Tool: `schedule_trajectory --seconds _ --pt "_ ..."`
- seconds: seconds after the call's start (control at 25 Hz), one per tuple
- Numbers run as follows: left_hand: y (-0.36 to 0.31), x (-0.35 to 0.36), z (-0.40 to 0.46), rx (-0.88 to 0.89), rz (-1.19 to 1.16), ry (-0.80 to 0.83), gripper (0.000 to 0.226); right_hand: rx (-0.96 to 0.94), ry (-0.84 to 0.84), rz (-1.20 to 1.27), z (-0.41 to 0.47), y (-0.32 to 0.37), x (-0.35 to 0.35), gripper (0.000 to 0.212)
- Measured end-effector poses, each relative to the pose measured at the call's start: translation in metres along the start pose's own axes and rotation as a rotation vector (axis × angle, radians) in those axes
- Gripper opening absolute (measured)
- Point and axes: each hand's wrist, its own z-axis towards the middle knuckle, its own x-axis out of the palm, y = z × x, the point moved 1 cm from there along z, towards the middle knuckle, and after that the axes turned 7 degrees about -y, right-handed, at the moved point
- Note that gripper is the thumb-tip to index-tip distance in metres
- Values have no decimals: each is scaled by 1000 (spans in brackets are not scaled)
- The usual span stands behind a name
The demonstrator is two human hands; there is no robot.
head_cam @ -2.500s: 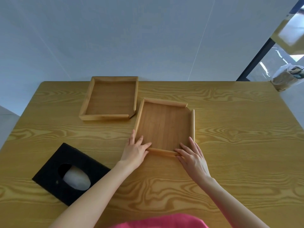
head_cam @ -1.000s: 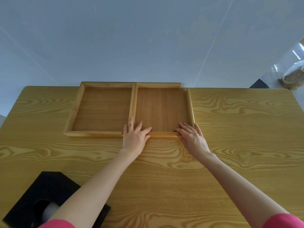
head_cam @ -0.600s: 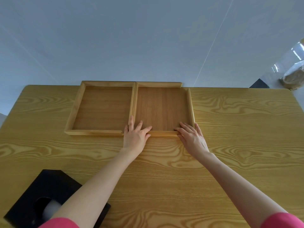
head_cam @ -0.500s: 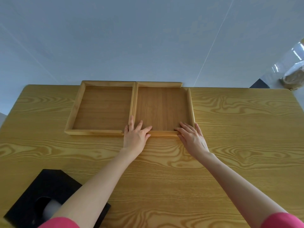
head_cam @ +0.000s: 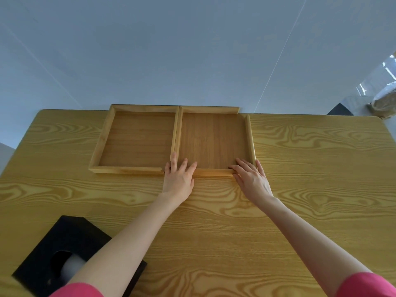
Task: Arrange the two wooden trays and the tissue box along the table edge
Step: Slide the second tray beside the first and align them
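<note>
— What is the person wearing?

— Pink sleeves; the left sleeve and the right sleeve show only at the bottom edge (short ones, it seems, since the forearms are bare).

— Anything on the hands?

— The left hand and the right hand are bare; fingers slim, nails short and unpainted.

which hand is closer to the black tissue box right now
Left. The left hand rests on the right tray's near left corner, on the black tissue box's side; the right hand is at the near right corner, farther away.
</note>
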Motion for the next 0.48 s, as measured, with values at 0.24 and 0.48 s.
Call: schedule_trajectory --seconds 0.24,0.48 --pt "-1 -2 -5 -1 5 19 59 23 59 -24 1 5 -5 34" --pt "1 -6 -16 11 -11 17 60 61 119 -74 1 12 -10 42"
